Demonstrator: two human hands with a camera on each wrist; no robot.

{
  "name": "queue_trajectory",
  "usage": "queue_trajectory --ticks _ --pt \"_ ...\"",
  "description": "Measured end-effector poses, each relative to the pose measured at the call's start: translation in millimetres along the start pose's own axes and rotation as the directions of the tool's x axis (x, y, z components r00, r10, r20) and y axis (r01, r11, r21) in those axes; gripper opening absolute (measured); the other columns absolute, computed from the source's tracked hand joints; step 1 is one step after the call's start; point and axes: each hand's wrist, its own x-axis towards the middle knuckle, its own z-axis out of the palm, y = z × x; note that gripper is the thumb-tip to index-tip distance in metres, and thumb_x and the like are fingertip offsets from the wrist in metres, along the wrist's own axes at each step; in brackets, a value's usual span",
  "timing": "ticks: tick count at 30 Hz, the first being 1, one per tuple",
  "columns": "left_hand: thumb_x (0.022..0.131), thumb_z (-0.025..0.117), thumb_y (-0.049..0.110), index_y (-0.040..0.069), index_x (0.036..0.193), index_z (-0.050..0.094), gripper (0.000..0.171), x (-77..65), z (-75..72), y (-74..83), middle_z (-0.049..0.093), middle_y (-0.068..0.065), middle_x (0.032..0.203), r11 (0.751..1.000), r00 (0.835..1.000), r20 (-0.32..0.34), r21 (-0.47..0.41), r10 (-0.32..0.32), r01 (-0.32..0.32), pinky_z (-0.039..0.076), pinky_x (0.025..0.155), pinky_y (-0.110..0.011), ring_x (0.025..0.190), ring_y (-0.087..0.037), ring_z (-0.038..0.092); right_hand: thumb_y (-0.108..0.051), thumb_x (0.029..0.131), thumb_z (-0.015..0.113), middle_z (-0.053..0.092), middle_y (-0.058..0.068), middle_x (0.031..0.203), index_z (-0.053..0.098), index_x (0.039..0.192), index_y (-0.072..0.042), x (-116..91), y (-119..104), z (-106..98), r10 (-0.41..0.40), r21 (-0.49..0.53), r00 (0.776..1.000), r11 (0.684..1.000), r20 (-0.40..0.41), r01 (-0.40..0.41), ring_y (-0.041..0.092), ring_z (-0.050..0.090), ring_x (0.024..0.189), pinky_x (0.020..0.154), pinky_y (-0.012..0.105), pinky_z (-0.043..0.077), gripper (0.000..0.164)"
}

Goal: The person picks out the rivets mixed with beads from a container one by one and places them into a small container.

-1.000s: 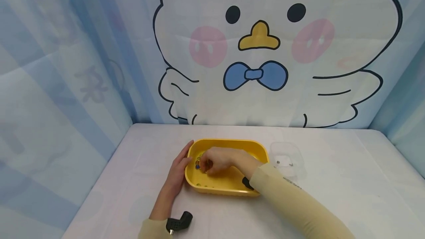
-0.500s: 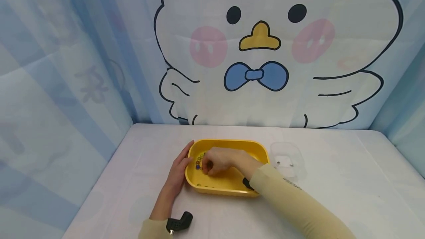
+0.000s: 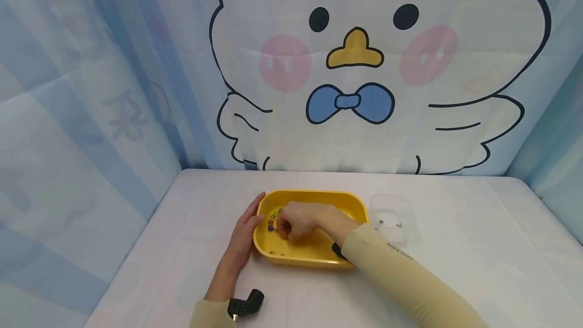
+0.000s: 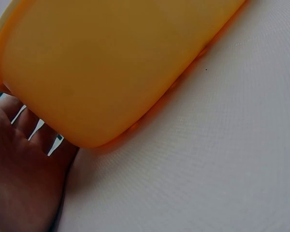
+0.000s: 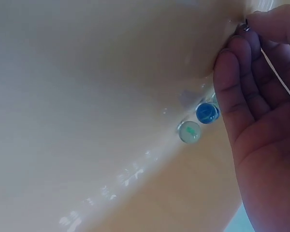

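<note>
My left hand holds the left end of a yellow plastic tray, thumb at the rim and fingers along the outer wall. In the left wrist view, those fingers lie against the tray's outside. My right hand reaches down inside the tray, near its left end. Seen from the right wrist, its thumb and fingertips pinch a small shiny metal-looking piece, mostly hidden. Beside the fingers lie a blue glass marble and a clear marble with green inside.
More small coloured marbles line the tray's left side, and a few lie along its near wall. Right of the tray stands a transparent plastic container with small shiny pieces in it. A white cloth covers the table; printed curtains hang behind.
The right hand has shifted very slightly rightward within the tray, uncovering a little more of the marbles. The left hand and tray stay put.
</note>
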Motion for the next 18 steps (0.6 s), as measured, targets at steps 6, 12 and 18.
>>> queue_trajectory --ticks 6,12,18 --pt "0.101 0.039 0.013 0.019 0.159 0.035 0.058 0.3 0.5 0.1 0.026 0.002 0.165 1.000 1.000 -0.003 -0.004 -0.006 0.005 0.016 0.122 -0.042 0.151 -0.019 0.019 -0.002 0.084 0.074 0.060 -0.007 0.082 0.067 0.084 -0.018 -1.0 0.2 0.4 0.024 0.007 1.000 1.000 0.000 -0.024 0.009 0.055 0.077 0.069 0.020 0.048 0.017" --pt "0.102 0.038 0.012 0.017 0.159 0.034 0.058 0.2 0.7 0.1 0.026 0.001 0.165 1.000 1.000 -0.004 -0.003 -0.008 0.008 0.016 0.122 -0.042 0.151 -0.020 0.019 -0.003 0.084 0.073 0.060 -0.007 0.083 0.068 0.086 -0.019 -2.3 0.7 0.3 0.038 0.021 0.999 0.999 0.001 -0.038 0.009 0.055 0.077 0.070 0.020 0.048 0.017" --pt "0.101 0.038 0.011 0.015 0.159 0.033 0.058 0.3 -0.1 -0.8 0.026 0.000 0.165 1.000 1.000 -0.002 -0.010 -0.001 0.001 0.016 0.122 -0.043 0.151 -0.020 0.019 -0.003 0.084 0.072 0.061 -0.007 0.084 0.068 0.086 -0.019 -2.6 1.4 -0.3 0.042 0.039 0.999 0.998 -0.012 -0.041 0.010 0.055 0.078 0.071 0.021 0.049 0.016"
